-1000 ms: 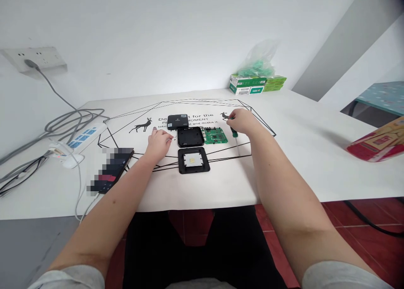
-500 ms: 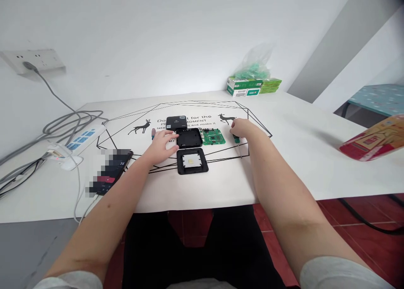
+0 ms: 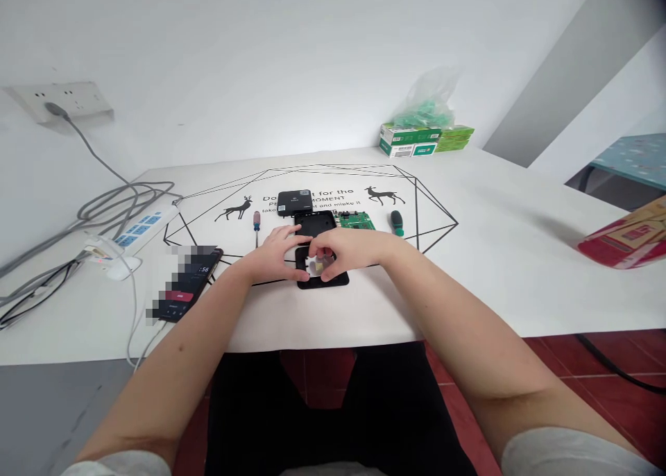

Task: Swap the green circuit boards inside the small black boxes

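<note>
My left hand reaches over the left side of a black lower cover, fingers spread and the thumb by its silvery inner plate. From the right, my right hand bends over the same cover with thumb and fingers curled together at the plate; what they pinch is not clear. Just behind, a black casing shell lies partly hidden by my fingers. A green circuit board sits to its right, partly covered by my right hand. Farther back is a black box with small labels.
A red-handled screwdriver lies left of the parts, a green-handled screwdriver right. At left are a phone, a power strip and cables. Green boxes stand against the wall; a red-and-tan package is far right.
My right hand has let go of the green-handled screwdriver and moved left over the black lower cover. My left hand has shifted from the casing shell towards me, onto that cover.
</note>
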The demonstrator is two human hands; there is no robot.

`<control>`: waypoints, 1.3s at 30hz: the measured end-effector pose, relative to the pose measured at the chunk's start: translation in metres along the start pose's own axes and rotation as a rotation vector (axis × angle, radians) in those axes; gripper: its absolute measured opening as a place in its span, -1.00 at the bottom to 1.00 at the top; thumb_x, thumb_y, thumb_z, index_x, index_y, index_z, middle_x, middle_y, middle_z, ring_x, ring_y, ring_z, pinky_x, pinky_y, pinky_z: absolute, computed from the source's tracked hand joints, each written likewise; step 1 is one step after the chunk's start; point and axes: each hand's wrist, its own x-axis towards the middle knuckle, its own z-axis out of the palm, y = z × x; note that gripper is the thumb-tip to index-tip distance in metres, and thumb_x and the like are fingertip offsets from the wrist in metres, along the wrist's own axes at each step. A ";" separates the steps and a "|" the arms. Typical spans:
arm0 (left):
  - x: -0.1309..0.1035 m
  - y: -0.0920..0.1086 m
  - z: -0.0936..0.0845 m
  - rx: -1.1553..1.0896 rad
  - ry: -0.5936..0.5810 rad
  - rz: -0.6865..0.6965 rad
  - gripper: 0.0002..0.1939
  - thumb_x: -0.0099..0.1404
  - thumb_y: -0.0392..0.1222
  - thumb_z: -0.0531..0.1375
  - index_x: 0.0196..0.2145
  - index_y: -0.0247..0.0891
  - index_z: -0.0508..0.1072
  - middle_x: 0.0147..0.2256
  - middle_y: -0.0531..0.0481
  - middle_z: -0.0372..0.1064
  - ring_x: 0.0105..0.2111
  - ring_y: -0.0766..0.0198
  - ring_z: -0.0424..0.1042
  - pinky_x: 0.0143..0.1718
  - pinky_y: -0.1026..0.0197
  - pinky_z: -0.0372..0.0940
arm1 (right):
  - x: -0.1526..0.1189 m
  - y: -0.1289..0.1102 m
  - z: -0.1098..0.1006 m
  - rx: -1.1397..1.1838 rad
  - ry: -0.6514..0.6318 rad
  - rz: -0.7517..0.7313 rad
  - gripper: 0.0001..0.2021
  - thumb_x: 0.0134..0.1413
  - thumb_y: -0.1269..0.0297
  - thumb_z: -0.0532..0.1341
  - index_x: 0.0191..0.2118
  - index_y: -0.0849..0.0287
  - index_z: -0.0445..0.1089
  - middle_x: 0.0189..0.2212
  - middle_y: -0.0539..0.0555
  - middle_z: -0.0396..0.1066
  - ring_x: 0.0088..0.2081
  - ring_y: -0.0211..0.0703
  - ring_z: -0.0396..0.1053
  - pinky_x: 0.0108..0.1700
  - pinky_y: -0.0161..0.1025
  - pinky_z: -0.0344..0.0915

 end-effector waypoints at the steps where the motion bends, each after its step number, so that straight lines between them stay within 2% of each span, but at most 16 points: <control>1: 0.000 0.000 0.000 -0.012 -0.004 -0.007 0.09 0.14 0.32 0.52 0.52 0.05 0.28 0.60 -0.12 -0.10 0.59 -0.31 -0.19 0.55 -0.35 -0.01 | 0.003 -0.001 0.003 -0.007 -0.008 0.000 -0.59 0.00 0.09 0.48 -0.03 0.12 0.54 -0.12 0.10 0.54 -0.19 -0.06 0.44 -0.22 -0.21 0.29; 4: 0.001 0.001 0.000 -0.033 -0.008 -0.036 0.22 0.11 0.30 0.54 0.58 0.00 0.15 0.61 -0.13 -0.12 0.59 -0.29 -0.14 0.57 -0.27 0.00 | 0.009 0.001 0.009 -0.052 0.005 -0.018 -0.61 -0.02 0.14 0.49 -0.07 0.15 0.55 -0.12 0.11 0.51 -0.22 -0.07 0.42 -0.23 -0.21 0.28; 8: 0.001 0.002 -0.001 -0.034 -0.027 -0.061 0.17 0.08 0.30 0.54 0.53 -0.05 0.25 0.62 -0.14 -0.18 0.60 -0.31 -0.15 0.56 -0.25 0.02 | 0.013 0.005 0.011 -0.106 0.055 -0.023 -0.51 -0.06 0.04 0.52 -0.04 0.18 0.54 -0.05 0.16 0.47 -0.20 -0.04 0.42 -0.23 -0.19 0.29; 13: 0.001 0.002 -0.002 -0.044 -0.026 -0.058 0.14 0.03 0.29 0.57 0.47 -0.05 0.33 0.61 -0.14 -0.14 0.59 -0.33 -0.13 0.57 -0.25 0.02 | 0.015 0.000 0.015 -0.142 0.034 -0.046 -0.61 -0.01 0.09 0.44 -0.09 0.18 0.50 -0.20 0.11 0.45 -0.31 -0.10 0.35 -0.31 -0.19 0.21; 18: 0.002 -0.001 -0.001 -0.045 -0.022 -0.059 0.14 0.01 0.29 0.58 0.47 -0.03 0.35 0.61 -0.15 -0.14 0.59 -0.33 -0.14 0.55 -0.28 0.05 | 0.007 0.003 0.004 -0.161 0.149 -0.072 -0.72 -0.02 0.15 0.42 -0.21 0.17 0.47 -0.12 0.15 0.44 -0.25 -0.08 0.37 -0.22 -0.16 0.27; 20: 0.001 -0.001 -0.001 -0.043 -0.020 -0.052 0.14 0.03 0.29 0.57 0.48 -0.03 0.33 0.61 -0.15 -0.14 0.59 -0.32 -0.13 0.54 -0.29 0.06 | -0.003 0.009 -0.007 -0.152 0.177 -0.022 -0.75 -0.01 0.17 0.41 -0.23 0.13 0.46 -0.16 0.13 0.47 -0.22 -0.05 0.40 -0.19 -0.16 0.28; 23: 0.000 -0.003 -0.001 -0.035 0.003 -0.020 0.05 0.17 0.36 0.48 0.49 -0.03 0.31 0.61 -0.15 -0.12 0.59 -0.29 -0.11 0.54 -0.31 0.06 | -0.017 0.017 -0.021 -0.181 0.111 0.219 -0.80 -0.06 0.28 0.40 -0.30 0.10 0.40 -0.31 0.06 0.48 -0.31 -0.07 0.39 -0.29 -0.16 0.22; 25: 0.000 -0.005 -0.001 -0.020 0.048 0.022 -0.06 0.31 0.43 0.35 0.48 -0.04 0.33 0.60 -0.17 -0.09 0.59 -0.28 -0.09 0.54 -0.32 0.04 | -0.021 0.020 -0.024 -0.242 0.092 0.355 -0.76 -0.14 0.37 0.41 -0.33 0.09 0.36 -0.29 0.07 0.49 -0.32 -0.06 0.40 -0.33 -0.16 0.21; 27: 0.001 -0.008 0.000 0.017 0.089 0.046 -0.14 0.41 0.46 0.24 0.46 -0.08 0.37 0.59 -0.21 -0.05 0.58 -0.27 -0.09 0.54 -0.33 0.02 | -0.022 0.021 -0.022 -0.268 0.035 0.424 -0.72 -0.19 0.41 0.43 -0.35 0.09 0.34 -0.28 0.09 0.50 -0.32 -0.03 0.42 -0.36 -0.16 0.21; 30: 0.005 -0.013 0.002 0.087 0.125 0.039 -0.25 0.46 0.40 0.20 0.38 -0.13 0.47 0.56 -0.24 0.02 0.58 -0.24 -0.09 0.54 -0.35 0.01 | -0.019 0.021 -0.015 -0.226 -0.077 0.435 -0.72 -0.20 0.41 0.41 -0.36 0.07 0.33 -0.29 0.07 0.51 -0.33 -0.01 0.45 -0.39 -0.16 0.22; 33: 0.008 -0.016 0.005 0.107 0.143 0.023 -0.34 0.48 0.32 0.19 0.32 -0.13 0.52 0.53 -0.22 0.10 0.56 -0.22 -0.06 0.52 -0.36 0.05 | -0.017 0.021 -0.012 -0.202 -0.108 0.410 -0.73 -0.20 0.40 0.40 -0.33 0.06 0.35 -0.24 0.05 0.53 -0.28 0.00 0.48 -0.37 -0.16 0.24; 36: 0.009 -0.016 0.006 0.092 0.161 0.030 -0.40 0.47 0.26 0.22 0.27 -0.13 0.55 0.49 -0.21 0.20 0.54 -0.23 0.00 0.50 -0.36 0.09 | -0.018 0.027 -0.016 -0.177 -0.101 0.398 -0.70 -0.17 0.33 0.45 -0.25 0.06 0.42 -0.17 0.07 0.57 -0.21 0.03 0.51 -0.33 -0.16 0.26; 39: 0.009 -0.014 0.006 0.083 0.183 0.041 -0.44 0.45 0.24 0.23 0.21 -0.14 0.59 0.45 -0.22 0.26 0.52 -0.23 0.04 0.50 -0.34 0.11 | -0.020 0.037 -0.023 -0.187 -0.006 0.454 -0.67 -0.01 0.19 0.47 -0.12 0.07 0.48 -0.07 0.14 0.59 -0.17 0.07 0.53 -0.27 -0.13 0.30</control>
